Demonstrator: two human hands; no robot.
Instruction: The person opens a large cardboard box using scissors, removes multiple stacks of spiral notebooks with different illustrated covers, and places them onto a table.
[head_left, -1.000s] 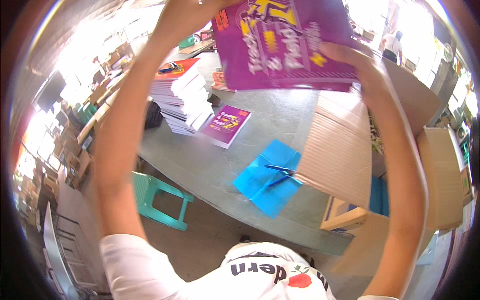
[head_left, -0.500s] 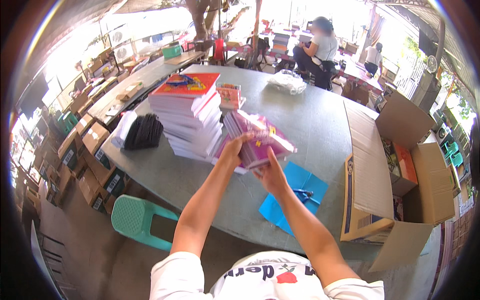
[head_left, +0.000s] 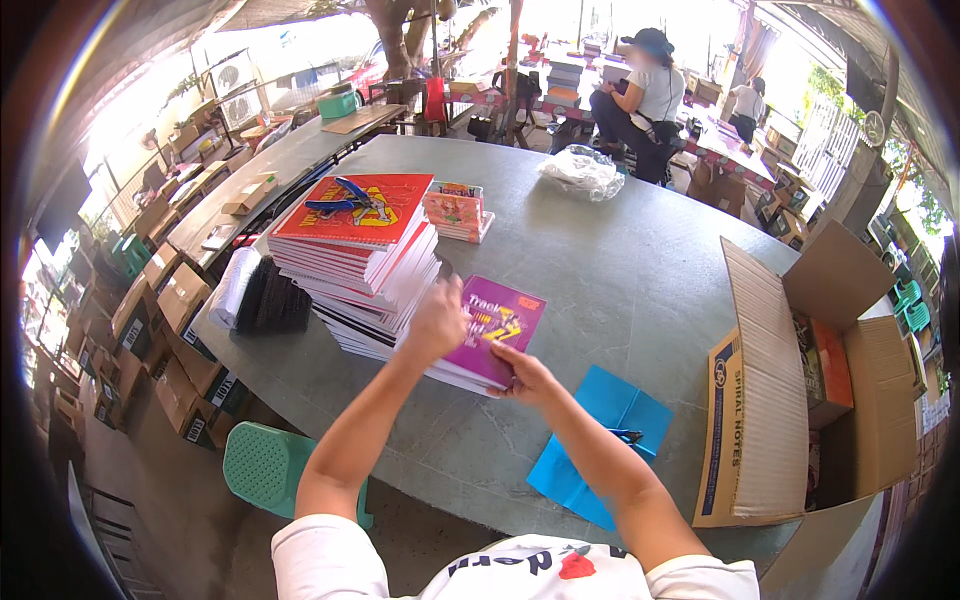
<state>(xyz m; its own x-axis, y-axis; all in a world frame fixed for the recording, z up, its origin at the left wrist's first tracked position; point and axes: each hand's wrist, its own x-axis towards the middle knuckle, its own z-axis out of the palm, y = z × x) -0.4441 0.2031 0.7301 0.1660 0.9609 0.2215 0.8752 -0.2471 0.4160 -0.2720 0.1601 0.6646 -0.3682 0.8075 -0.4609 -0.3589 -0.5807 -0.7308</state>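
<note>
Purple book [head_left: 505, 318], right at the centre of the frame, just beside the tall notebook stack [head_left: 350, 265]! Right hand [head_left: 526, 374] grips its lower right corner, thumb on top; left hand [head_left: 439, 322] curls at its left edge, though whether it's gripping, I can't tell.

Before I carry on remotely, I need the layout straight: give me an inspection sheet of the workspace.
Surface: grey table.
Job's things: purple books beside a tall notebook stack, a blue-handled tool on top.
Clutter: blue sheet, crumpled clear plastic, open carton.
Hands: right hand grips the purple books' near right corner; left hand at their left edge, grip unclear.
Cables: nothing seen.
Surroundings: green stool, stacked cartons, seated person.
</note>
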